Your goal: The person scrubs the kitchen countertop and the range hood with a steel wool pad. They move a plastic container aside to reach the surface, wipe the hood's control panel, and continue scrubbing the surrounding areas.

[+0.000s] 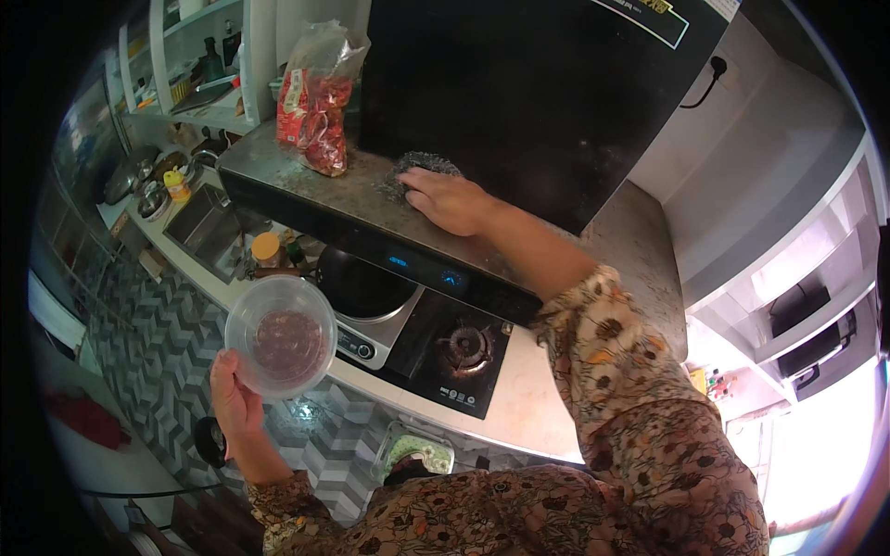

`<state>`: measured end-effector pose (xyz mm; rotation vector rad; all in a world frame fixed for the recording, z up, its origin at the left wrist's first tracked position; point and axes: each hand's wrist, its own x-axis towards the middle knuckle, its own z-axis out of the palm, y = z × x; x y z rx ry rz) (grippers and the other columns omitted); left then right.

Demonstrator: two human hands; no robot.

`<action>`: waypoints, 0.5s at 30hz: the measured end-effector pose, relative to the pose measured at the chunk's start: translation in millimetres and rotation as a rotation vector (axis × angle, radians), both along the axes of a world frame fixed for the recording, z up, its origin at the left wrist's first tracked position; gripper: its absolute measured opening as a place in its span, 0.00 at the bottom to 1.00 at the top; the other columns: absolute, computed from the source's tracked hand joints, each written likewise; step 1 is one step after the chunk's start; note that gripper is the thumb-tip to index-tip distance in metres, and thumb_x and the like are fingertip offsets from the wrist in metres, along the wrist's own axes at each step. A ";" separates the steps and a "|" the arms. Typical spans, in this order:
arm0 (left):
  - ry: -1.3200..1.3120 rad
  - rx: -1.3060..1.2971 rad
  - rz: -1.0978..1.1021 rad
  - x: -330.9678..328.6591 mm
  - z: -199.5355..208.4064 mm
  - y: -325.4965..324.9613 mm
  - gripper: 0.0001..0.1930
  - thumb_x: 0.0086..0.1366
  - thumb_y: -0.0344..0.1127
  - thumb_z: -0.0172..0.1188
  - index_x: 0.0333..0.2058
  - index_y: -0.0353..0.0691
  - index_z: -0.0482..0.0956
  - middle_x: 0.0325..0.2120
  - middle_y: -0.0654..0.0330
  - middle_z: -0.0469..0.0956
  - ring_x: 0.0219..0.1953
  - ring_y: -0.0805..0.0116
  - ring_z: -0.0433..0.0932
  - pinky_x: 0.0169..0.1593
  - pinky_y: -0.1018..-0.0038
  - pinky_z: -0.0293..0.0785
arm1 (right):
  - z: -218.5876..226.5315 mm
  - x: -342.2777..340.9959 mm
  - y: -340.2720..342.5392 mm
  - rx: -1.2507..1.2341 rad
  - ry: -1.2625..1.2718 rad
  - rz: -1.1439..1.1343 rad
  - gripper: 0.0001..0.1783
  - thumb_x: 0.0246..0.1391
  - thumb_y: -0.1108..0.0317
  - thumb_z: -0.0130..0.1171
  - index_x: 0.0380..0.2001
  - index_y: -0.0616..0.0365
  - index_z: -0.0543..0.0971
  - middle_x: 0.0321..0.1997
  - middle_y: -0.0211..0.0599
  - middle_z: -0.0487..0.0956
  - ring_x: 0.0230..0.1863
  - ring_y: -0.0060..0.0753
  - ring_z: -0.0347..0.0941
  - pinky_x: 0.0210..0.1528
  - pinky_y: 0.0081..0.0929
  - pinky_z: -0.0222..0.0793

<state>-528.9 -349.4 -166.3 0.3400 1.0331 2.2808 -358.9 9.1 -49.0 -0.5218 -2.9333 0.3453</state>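
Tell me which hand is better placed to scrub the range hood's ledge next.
Probably the right hand: it rests on the steel-wool scourer on that ledge, while the left hand holds a translucent plastic bowl away from there.

range hood top [366, 206] carries 1 bag [326, 116], 1 scrubber [425, 163]

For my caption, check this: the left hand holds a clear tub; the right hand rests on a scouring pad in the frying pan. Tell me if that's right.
Wrong place: in the head view, the right hand rests on a scouring pad on the metal ledge, not in the frying pan. The left hand holds a clear tub.
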 end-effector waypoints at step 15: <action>-0.011 -0.051 -0.002 7.0 -9.1 0.7 0.06 0.59 0.35 0.55 0.32 0.40 0.71 0.31 0.67 0.72 0.37 0.76 0.71 0.43 0.76 0.67 | 0.1 19.2 -12.3 -0.035 0.013 -0.063 0.26 0.61 0.55 0.34 0.60 0.49 0.59 0.67 0.43 0.53 0.66 0.42 0.49 0.67 0.37 0.43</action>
